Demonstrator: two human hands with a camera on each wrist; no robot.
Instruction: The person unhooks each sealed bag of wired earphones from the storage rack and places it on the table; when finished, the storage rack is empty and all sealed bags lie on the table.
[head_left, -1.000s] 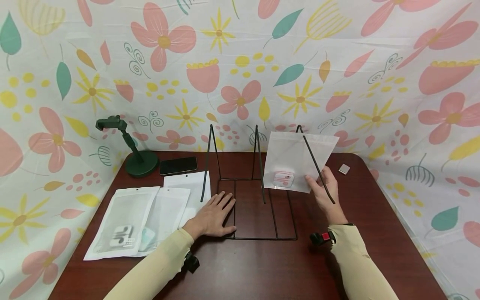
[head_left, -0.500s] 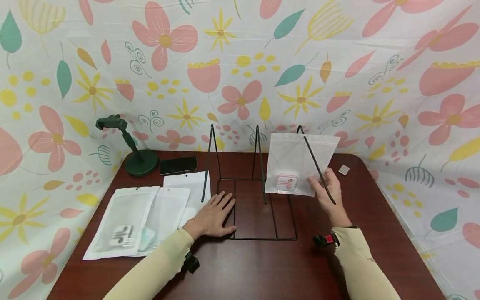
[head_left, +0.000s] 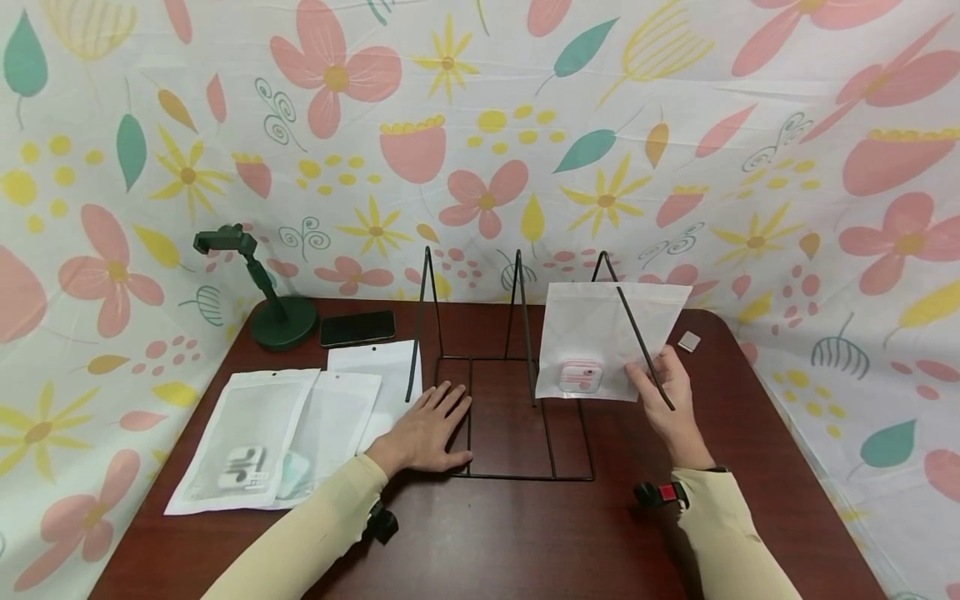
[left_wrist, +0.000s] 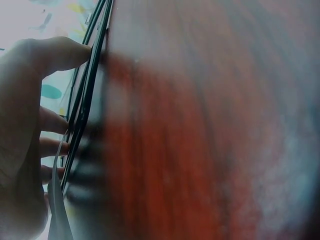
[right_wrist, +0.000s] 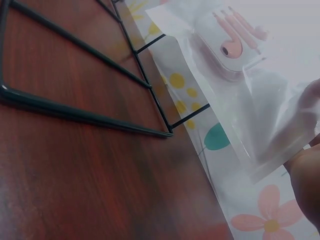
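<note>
A black wire display rack stands on the table with three slanting prongs. My left hand lies with fingers spread on the left side of its base; in the left wrist view the fingers touch the wire. At the right prong, my right hand pinches the lower right edge of a white translucent zip bag. That prong's lower part runs in front of the bag, appearing to pass through near its top edge. Pink wired earphones in a clear case show inside the bag.
Overlapping white zip bags lie left of the rack, one with white earphones. Behind them are a black phone and a dark green stand. A small pale square object sits at the back right.
My right hand has moved slightly right and toward me, bringing the zip bag lower along the right prong. The left hand has stayed on the rack's base.
</note>
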